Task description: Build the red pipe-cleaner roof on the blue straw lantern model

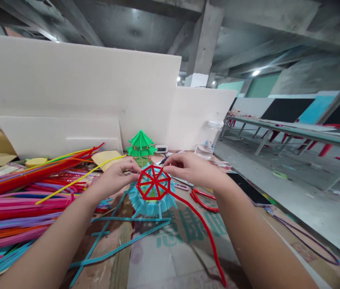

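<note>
My left hand (118, 176) and right hand (189, 166) pinch nearly closed on the far left and right edges of the red, spoked, octagonal fuzzy-stem frame (154, 182), apparently steadying it over the blue, fringed piece (138, 206); its red tail (201, 220) trails near right.

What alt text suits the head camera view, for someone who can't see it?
A person's bare left hand and right hand are at opposite edges of a red, spoked, fuzzy-stem wheel, over a light-blue fringed piece. Behind stands a small green tiered-roof model; bundles of multicoloured fuzzy stems lie left, a flat black phone right.
</note>
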A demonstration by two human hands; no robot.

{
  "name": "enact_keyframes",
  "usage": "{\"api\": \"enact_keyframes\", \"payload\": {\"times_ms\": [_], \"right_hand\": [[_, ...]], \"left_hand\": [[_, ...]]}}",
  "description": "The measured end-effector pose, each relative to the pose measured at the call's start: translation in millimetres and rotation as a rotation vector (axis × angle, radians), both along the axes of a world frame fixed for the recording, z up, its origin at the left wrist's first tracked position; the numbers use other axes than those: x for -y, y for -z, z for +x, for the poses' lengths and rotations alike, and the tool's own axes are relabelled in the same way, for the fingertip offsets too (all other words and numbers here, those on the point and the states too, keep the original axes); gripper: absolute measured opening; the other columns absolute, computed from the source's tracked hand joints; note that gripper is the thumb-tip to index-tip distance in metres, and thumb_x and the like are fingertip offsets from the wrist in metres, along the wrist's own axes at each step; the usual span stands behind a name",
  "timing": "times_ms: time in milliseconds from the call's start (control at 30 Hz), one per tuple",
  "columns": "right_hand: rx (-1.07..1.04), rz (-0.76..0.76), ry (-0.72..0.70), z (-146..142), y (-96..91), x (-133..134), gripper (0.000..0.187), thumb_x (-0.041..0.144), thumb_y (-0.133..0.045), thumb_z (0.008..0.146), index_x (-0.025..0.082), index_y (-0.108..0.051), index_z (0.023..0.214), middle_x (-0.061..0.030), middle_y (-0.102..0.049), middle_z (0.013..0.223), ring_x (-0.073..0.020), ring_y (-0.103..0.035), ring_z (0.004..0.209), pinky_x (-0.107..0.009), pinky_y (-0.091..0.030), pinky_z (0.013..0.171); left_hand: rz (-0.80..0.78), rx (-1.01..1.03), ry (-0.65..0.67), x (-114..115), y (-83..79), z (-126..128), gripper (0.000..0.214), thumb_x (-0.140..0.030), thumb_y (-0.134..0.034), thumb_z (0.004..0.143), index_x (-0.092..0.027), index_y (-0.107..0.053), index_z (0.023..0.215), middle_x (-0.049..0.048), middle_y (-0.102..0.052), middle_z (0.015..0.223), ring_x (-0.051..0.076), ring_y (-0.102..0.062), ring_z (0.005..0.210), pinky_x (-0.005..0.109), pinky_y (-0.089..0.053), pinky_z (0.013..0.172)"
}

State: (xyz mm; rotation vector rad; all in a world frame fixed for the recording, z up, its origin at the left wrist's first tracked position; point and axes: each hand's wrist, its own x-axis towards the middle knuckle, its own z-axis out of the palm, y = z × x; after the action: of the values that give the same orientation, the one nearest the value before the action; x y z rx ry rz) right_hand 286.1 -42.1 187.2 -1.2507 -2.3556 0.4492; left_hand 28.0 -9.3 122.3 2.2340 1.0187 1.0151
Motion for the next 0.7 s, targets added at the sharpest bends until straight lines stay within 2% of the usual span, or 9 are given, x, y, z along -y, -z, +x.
{"api": "enact_keyframes", "payload": {"times_ms": [167,333,500,700], "right_hand": [[-0.009,-0.011,0.007,-4,2.1,0,0.025,0.039,-0.056,0.092,0.017,-0.069,0.090,-0.0012,-0.067,0.079,-0.0118,-0.057,0.069,-0.024,-0.036,0.059],[-0.079,0.019,0.027,-6,-3.2,10,0.021,0.037,-0.060,0.090,0.017,-0.064,0.086,-0.0004,-0.066,0.080,-0.0107,-0.054,0.067,-0.023,-0.037,0.060],[-0.055,0.074,-0.017,-16,-0.4,19,0.014,0.028,-0.061,0.089,0.019,-0.071,0.087,-0.0019,-0.070,0.084,-0.0123,-0.059,0.072,-0.024,-0.036,0.061],[0.019,0.124,-0.017,-23,6.5,19,0.017,0.027,-0.061,0.089,0.023,-0.077,0.094,-0.0029,-0.073,0.090,-0.0144,-0.061,0.076,-0.025,-0.037,0.063]], "left_hand": [[0.004,-0.030,-0.005,2,-2.3,1,0.019,-0.037,-0.064,0.084,-0.021,-0.072,0.079,0.0034,-0.067,0.088,0.020,-0.061,0.090,0.033,-0.046,0.086],[0.010,-0.039,0.006,4,-4.1,1,0.018,-0.037,-0.064,0.085,-0.022,-0.072,0.080,0.0035,-0.066,0.089,0.021,-0.061,0.094,0.035,-0.045,0.089],[0.029,-0.073,-0.014,7,-6.7,5,0.019,-0.040,-0.066,0.083,-0.022,-0.074,0.080,0.0045,-0.067,0.090,0.024,-0.060,0.097,0.037,-0.045,0.090],[0.081,-0.077,0.010,14,-12.1,11,0.019,-0.039,-0.068,0.083,-0.022,-0.074,0.078,0.0032,-0.065,0.085,0.022,-0.058,0.096,0.035,-0.043,0.088]]}}
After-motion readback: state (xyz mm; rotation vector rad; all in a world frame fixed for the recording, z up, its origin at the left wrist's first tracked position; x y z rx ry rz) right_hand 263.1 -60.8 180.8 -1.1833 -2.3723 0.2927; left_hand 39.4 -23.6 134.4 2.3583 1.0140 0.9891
